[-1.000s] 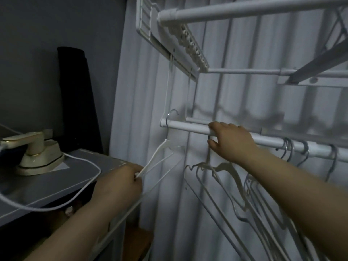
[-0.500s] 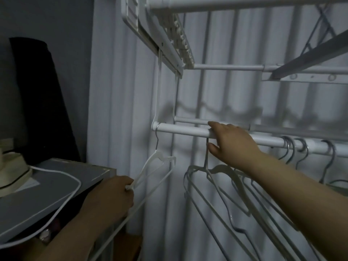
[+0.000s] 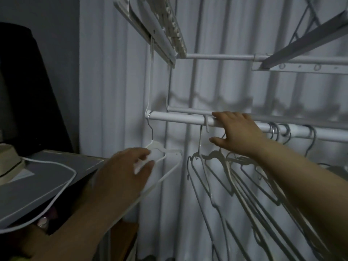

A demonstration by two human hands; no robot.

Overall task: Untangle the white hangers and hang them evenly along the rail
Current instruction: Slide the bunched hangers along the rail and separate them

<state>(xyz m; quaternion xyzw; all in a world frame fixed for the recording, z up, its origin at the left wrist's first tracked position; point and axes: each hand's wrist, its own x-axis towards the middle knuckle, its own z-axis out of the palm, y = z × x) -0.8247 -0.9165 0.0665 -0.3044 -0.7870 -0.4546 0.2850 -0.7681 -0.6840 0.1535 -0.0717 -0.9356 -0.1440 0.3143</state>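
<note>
My left hand (image 3: 130, 172) has climbed to pinch the end hanger (image 3: 163, 150) at its shoulder, and my right hand (image 3: 239, 132), open on the rail (image 3: 177, 118), has released a second hanger (image 3: 200, 136), so two now hang spaced.

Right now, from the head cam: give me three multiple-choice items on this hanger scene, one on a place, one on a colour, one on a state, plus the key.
1. Where on the rail does the white hanger gripped by the left hand hook?
A) at its left end
B) right of the right hand
C) nowhere, it is off the rail

2. What colour is the cord on the grey surface?
A) black
B) white
C) red

3. What is the right hand doing?
A) carrying a hanger away
B) hanging at the person's side
C) resting on the rail

Key: 1 A, its hook sits at the rail's left end; 2 B, it shows white against the grey; 3 C, its fingers lie over the rail with the thumb below.
</note>
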